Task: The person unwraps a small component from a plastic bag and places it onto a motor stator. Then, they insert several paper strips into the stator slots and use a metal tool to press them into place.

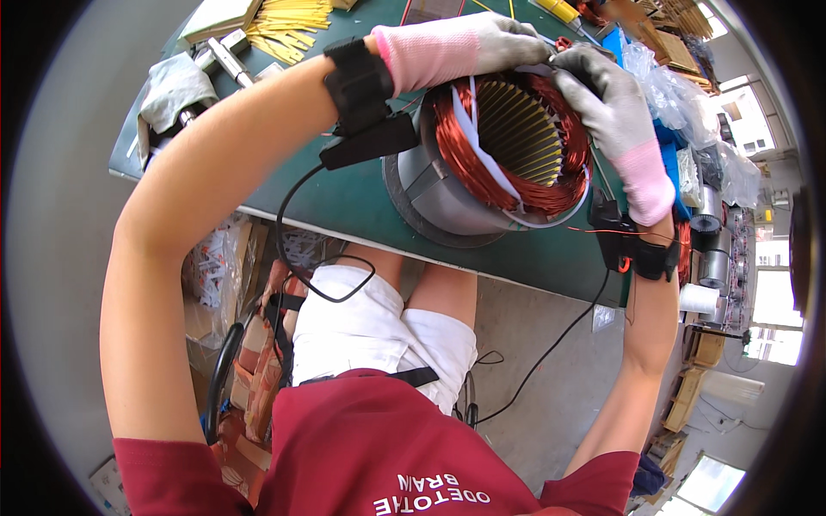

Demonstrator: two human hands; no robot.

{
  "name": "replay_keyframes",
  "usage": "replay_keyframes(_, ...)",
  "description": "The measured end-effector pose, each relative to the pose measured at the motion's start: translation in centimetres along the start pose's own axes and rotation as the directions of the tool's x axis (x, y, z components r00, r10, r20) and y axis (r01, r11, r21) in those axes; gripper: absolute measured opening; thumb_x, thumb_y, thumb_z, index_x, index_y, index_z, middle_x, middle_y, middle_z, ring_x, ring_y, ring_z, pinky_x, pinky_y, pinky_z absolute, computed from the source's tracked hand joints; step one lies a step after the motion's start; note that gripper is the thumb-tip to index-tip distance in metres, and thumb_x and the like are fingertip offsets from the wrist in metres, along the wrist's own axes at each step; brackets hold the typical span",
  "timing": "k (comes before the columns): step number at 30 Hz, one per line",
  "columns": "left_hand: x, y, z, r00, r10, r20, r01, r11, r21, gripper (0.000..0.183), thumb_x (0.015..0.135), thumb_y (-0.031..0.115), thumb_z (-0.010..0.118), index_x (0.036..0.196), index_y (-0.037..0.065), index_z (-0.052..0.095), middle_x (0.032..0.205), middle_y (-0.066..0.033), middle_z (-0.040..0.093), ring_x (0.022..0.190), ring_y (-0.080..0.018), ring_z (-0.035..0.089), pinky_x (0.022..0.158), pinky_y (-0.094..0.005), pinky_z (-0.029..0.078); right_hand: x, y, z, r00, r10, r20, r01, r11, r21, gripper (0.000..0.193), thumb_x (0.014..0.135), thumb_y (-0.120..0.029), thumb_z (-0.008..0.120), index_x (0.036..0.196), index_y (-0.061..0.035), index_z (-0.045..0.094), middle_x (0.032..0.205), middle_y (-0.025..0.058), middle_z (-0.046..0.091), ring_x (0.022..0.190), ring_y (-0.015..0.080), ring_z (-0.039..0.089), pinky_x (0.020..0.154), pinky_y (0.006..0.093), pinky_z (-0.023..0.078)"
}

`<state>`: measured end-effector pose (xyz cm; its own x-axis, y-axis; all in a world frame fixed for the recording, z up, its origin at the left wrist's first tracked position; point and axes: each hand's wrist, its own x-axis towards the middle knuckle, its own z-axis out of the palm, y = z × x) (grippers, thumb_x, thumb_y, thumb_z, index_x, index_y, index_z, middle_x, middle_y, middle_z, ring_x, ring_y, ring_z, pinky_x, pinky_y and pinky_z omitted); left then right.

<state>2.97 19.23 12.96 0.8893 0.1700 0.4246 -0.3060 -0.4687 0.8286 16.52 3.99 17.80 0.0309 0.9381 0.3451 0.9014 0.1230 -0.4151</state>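
While the copper wire ring [451, 139] is held by a grey drum [454, 209] on the table [301, 199], the left hand [514, 45] and right hand [606, 84] are curled close together at its far edge; what is pinched cannot be told; the ring could be nicked by hard pulling

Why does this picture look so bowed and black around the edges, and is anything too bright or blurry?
In the head view, the fisheye lens bends straight edges and leaves a black, rounded border; in the same head view, the windows at right are washed out white, while the copper windings look fairly sharp.
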Motion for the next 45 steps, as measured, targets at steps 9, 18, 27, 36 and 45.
replay_keyframes(9,-0.9,1.7,0.2,0.969,-0.245,0.024,0.245,0.948,-0.205,0.033,0.094,0.028,0.053,0.106,-0.001,0.063,0.096,-0.0046,0.064,0.090,-0.0103,0.060,0.082,-0.0231,0.047,-3.8,4.4,-2.9,0.952,0.286,-0.110,-0.232,0.907,0.352,0.019,0.091,-0.020,0.057,0.098,-0.0022,0.057,0.084,-0.0016,0.057,0.079,0.0052,0.050,0.075,0.0212,0.042)
replay_keyframes(18,-0.7,0.2,0.5,0.986,-0.164,-0.015,0.154,0.953,-0.261,0.030,0.088,0.023,0.058,0.104,-0.002,0.064,0.095,-0.0049,0.066,0.087,-0.0119,0.059,0.082,-0.0247,0.047,-4.0,2.6,-1.5,0.935,0.326,0.138,-0.354,0.853,0.384,0.017,0.090,-0.017,0.057,0.095,-0.0005,0.058,0.086,-0.0012,0.056,0.081,0.0061,0.048,0.077,0.0214,0.040)
replay_keyframes(27,-0.6,1.2,-0.5,0.987,-0.124,0.106,0.155,0.913,-0.377,0.022,0.092,0.014,0.050,0.101,-0.004,0.059,0.091,-0.0011,0.061,0.081,-0.0075,0.051,0.073,-0.0246,0.044,-1.9,2.1,-0.9,0.952,0.252,0.172,-0.301,0.865,0.401,0.022,0.093,-0.022,0.055,0.099,-0.0012,0.058,0.082,-0.0040,0.054,0.074,0.0025,0.045,0.068,0.0174,0.038)
replay_keyframes(36,-1.1,1.5,-0.3,0.988,-0.150,0.025,0.151,0.933,-0.326,0.023,0.090,0.014,0.052,0.099,-0.004,0.062,0.088,-0.0006,0.062,0.080,-0.0075,0.052,0.072,-0.0238,0.044,-3.7,1.4,1.9,0.946,0.248,-0.208,-0.163,0.921,0.353,0.018,0.091,-0.016,0.058,0.097,0.0007,0.059,0.086,-0.0006,0.059,0.080,0.0051,0.051,0.075,0.0203,0.043)
replay_keyframes(45,-1.4,2.8,-0.6,0.968,-0.250,0.011,0.245,0.938,-0.246,0.025,0.087,0.015,0.050,0.099,-0.005,0.061,0.088,-0.0026,0.062,0.080,-0.0088,0.053,0.072,-0.0249,0.044,-2.6,0.9,1.0,0.964,0.195,-0.181,-0.137,0.947,0.291,0.018,0.091,-0.016,0.057,0.095,0.0007,0.061,0.082,0.0001,0.059,0.077,0.0038,0.051,0.073,0.0195,0.043)
